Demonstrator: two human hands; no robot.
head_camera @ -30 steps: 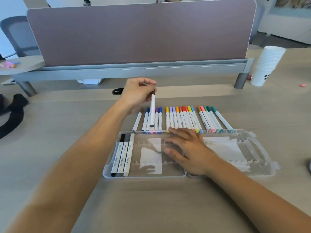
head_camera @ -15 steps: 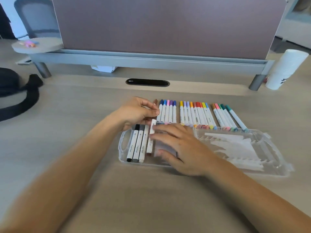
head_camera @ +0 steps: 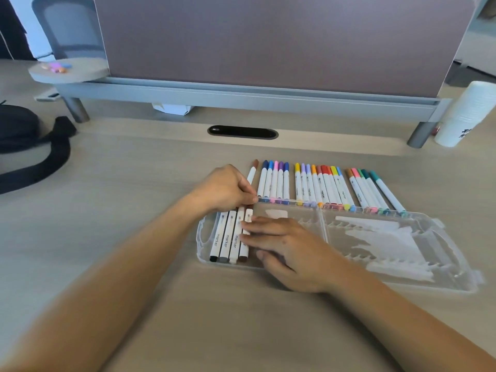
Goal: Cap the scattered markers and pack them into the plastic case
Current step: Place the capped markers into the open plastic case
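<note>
- Lying at the left edge of the frame: black bag strap [head_camera: 35, 162], on the desk [head_camera: 134, 183], well apart from the work.
- Left hand [head_camera: 225, 189], centre frame: fingers curled, pinching the upper end of the fourth marker [head_camera: 244, 252] by the case's far wall.
- Packed markers [head_camera: 224, 237], four, side by side in the left end of the plastic case [head_camera: 402, 276]: white barrels printed "marker", near ends black, grey, pale and brown; long axes run up-frame.
- Right hand [head_camera: 292, 251], right of them: fingers straight, flat inside the case, tips touching the fourth marker's right side.
- Loose markers [head_camera: 322, 186]: capped, many colours, in a row on the desk just beyond the case, long axes up-frame. The brown-capped marker [head_camera: 253, 171] lies just beside my left hand, the nearer one; I judge it the next pick.
- Case, right half: clear plastic, ribbed slots, glare patches.
- Paper cup stack [head_camera: 467, 116], upper right of the frame.
</note>
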